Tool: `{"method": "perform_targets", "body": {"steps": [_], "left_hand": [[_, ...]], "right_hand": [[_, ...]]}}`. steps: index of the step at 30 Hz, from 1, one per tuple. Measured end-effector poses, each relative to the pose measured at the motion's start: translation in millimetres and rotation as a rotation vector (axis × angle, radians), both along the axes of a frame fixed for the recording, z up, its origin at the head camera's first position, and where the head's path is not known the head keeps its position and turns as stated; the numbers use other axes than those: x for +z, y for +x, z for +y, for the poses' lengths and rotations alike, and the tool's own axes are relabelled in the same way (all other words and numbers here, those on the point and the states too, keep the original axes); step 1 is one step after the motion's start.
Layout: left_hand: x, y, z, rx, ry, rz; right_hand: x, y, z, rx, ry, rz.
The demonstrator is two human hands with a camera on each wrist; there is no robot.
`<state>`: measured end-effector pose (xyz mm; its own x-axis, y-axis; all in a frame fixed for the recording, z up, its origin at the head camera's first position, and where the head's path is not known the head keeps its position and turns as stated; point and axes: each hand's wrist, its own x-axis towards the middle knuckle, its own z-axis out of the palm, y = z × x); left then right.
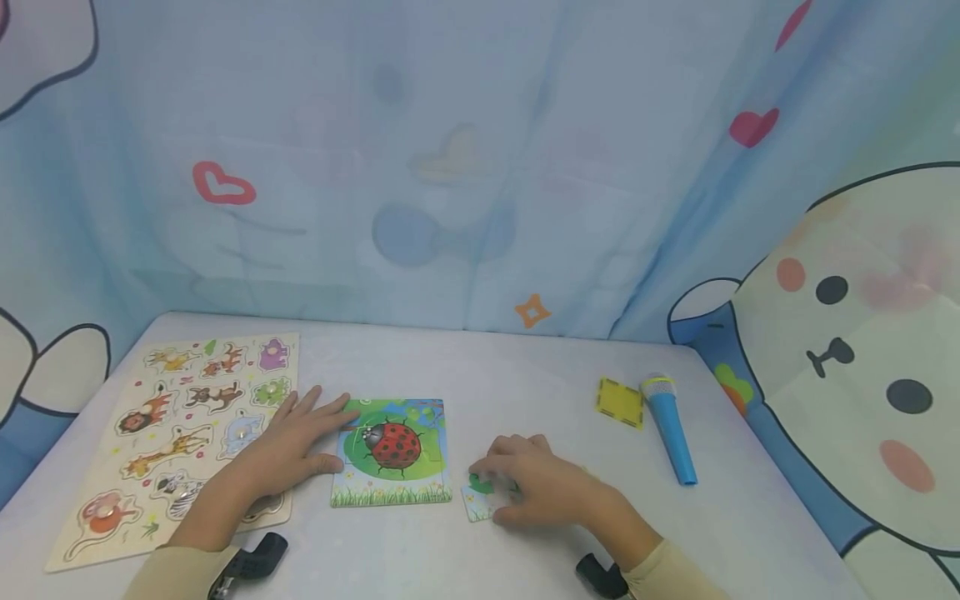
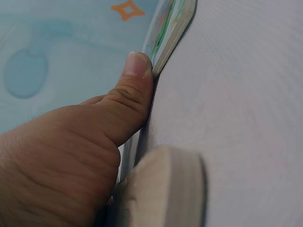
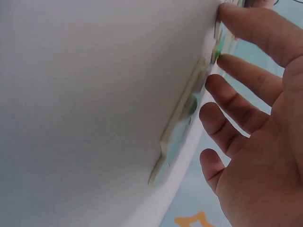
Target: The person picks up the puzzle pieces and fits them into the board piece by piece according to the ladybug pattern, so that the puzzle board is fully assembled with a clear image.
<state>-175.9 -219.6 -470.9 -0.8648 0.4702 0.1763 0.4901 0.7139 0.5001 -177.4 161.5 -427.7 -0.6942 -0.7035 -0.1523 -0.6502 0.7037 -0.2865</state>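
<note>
A: And here it is, the loose puzzle piece (image 1: 477, 502), lying at the right hand's (image 1: 543, 479) thumb and fingertips!

B: Pinched there, I'd say: thumb on one side, bent forefinger on the other. How does it handle?

A: Light and stiff, by the look of that thin pale edge. The printed face could be slippery, so take it by opposite edges, not flat on top.

B: And there's a second piece (image 3: 177, 127), below that hand's other fingers in the right wrist view!

A: Same thin stock; its knobs look the likeliest part to chip, so hold it by a straight side.

B: Over to the ladybug puzzle (image 1: 393, 450), between the hands! The left hand (image 1: 296, 446) lies with fingers straight and spread, tips on its near edge.

A: Press lightly there; a shove could slide it.

B: Under the left forearm, the animal board (image 1: 191, 417); out past the right hand, a yellow square (image 1: 620, 403) and a blue microphone (image 1: 675, 437)!
</note>
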Motion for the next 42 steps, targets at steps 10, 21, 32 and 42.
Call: {"method": "perform_targets", "body": {"steps": [10, 21, 32, 42], "left_hand": [[2.6, 2.3, 0, -0.002, 0.008, 0.008], [3.6, 1.9, 1, -0.007, 0.017, -0.002], [-1.7, 2.0, 0, -0.013, 0.027, 0.004], [-2.9, -0.1, 0, -0.012, 0.014, 0.033]], "right_hand": [[-3.1, 1.7, -2, 0.008, -0.039, 0.009], [2.0, -8.1, -10, 0.024, -0.103, 0.065], [7.9, -13.3, -33, 0.065, -0.160, 0.070], [9.4, -18.4, -60, 0.131, -0.211, 0.118]]}}
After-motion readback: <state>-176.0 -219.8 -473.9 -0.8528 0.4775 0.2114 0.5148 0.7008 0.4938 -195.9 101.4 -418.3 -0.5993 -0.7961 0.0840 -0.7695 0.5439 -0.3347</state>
